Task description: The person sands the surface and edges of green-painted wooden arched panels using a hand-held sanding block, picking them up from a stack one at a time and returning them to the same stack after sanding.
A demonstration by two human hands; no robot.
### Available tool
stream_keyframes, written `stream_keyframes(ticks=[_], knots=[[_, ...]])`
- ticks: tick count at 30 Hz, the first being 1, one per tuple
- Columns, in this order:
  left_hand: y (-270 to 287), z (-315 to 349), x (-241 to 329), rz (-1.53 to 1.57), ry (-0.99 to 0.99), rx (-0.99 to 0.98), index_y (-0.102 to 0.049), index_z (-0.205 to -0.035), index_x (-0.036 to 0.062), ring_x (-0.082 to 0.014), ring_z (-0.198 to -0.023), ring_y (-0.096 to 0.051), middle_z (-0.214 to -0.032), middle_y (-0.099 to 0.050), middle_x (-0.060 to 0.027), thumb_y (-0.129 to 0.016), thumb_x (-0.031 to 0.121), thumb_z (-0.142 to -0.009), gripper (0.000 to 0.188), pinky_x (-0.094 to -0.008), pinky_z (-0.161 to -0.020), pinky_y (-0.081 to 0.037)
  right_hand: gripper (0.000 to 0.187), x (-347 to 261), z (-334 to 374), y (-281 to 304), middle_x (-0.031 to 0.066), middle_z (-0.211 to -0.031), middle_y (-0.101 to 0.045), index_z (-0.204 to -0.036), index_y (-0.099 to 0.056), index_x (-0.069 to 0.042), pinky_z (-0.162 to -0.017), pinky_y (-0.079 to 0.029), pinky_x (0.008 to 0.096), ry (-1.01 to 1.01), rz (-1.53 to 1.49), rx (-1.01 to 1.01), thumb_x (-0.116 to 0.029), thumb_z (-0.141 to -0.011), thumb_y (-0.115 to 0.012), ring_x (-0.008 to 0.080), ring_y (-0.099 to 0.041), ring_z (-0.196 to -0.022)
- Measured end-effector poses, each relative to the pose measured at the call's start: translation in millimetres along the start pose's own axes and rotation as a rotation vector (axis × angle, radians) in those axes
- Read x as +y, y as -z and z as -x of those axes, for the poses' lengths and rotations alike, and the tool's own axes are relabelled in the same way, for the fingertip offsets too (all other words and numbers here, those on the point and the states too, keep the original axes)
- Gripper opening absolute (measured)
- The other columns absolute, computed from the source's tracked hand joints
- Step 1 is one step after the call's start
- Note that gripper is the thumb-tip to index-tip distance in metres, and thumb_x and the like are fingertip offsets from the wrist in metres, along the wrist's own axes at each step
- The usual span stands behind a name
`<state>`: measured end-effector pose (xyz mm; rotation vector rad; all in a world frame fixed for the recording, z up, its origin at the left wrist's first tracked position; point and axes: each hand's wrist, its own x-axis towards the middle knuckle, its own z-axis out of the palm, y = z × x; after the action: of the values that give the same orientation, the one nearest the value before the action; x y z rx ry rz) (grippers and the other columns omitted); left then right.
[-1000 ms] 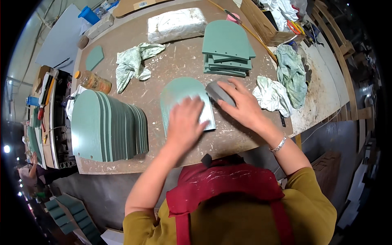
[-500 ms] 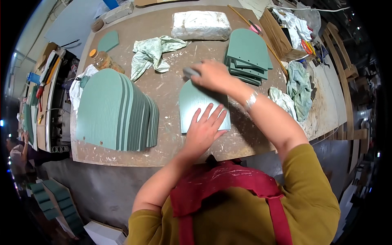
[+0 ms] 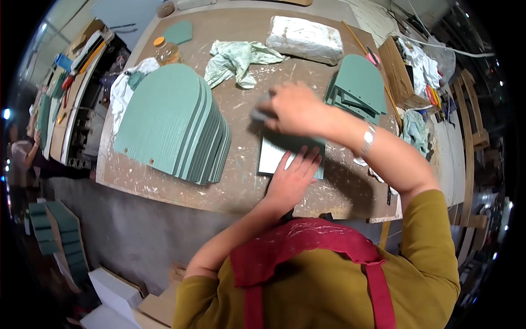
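Observation:
A green panel (image 3: pixel 272 157) lies on the worktable in front of me. My left hand (image 3: pixel 292 178) rests flat on its near part, fingers spread. My right hand (image 3: pixel 298 109) is closed round a small grey block-shaped pad (image 3: pixel 263 114) at the panel's far left edge, blurred by motion. That hand and its shadow cover the panel's far end. To the left stands a thick stack of round-topped green panels (image 3: pixel 164 120), with small holes near the bottom of the front one. A smaller, uneven stack of green panels (image 3: pixel 361 82) sits beyond my right forearm.
Beyond the panel lie a crumpled stained cloth (image 3: pixel 239 61) and a white wrapped block (image 3: pixel 304 38). An orange-capped jar (image 3: pixel 167 50) stands behind the left stack. At the right are a long stick (image 3: pixel 359 37) and a wooden box (image 3: pixel 402 74) of rags and tools.
My right hand with the grey pad has come nearer to me, round the panel's far left corner. My left hand stays flat on the panel. The whole view has shifted.

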<state>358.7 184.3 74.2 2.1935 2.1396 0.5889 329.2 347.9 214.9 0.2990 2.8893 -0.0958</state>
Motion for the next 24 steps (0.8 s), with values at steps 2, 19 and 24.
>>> stream_keyframes(ticks=[2, 19, 24], knots=[[4.6, -0.7, 3.1, -0.030, -0.014, 0.029, -0.050, -0.143, 0.0109, -0.0253, -0.143, -0.038, -0.155, -0.043, -0.0043, -0.061, 0.037, -0.091, 0.060, -0.0511, -0.116, -0.028, 0.044, -5.3, 8.1, -21.9, 0.0142, -0.131, -0.059, -0.131, -0.066, -0.030, -0.102, -0.044, 0.0522, 0.160, -0.027, -0.073, -0.041, -0.088, -0.066, 0.0344, -0.055, -0.123], [-9.4, 5.4, 12.1, 0.058, 0.074, 0.114, -0.052, -0.143, 0.0141, -0.0227, -0.139, -0.045, -0.153, -0.046, -0.0034, -0.065, 0.037, -0.087, 0.061, -0.0491, -0.112, -0.033, 0.026, -29.0, 8.7, -0.2, 0.0123, -0.115, -0.062, -0.108, -0.073, -0.022, -0.097, -0.045, 0.0512, 0.627, 0.047, -0.241, -0.033, -0.085, -0.068, 0.0324, -0.060, -0.111], [1.5, -3.2, 17.2, -0.010, 0.010, 0.125, -0.053, -0.141, 0.0133, -0.0236, -0.139, -0.044, -0.153, -0.046, -0.0018, -0.067, 0.036, -0.086, 0.061, -0.0495, -0.111, -0.033, 0.043, 9.9, -32.3, -30.1, 0.0178, -0.121, -0.057, -0.123, -0.068, -0.021, -0.102, -0.040, 0.0533, 0.273, 0.190, 0.085, -0.036, -0.083, -0.073, 0.0335, -0.052, -0.123]])
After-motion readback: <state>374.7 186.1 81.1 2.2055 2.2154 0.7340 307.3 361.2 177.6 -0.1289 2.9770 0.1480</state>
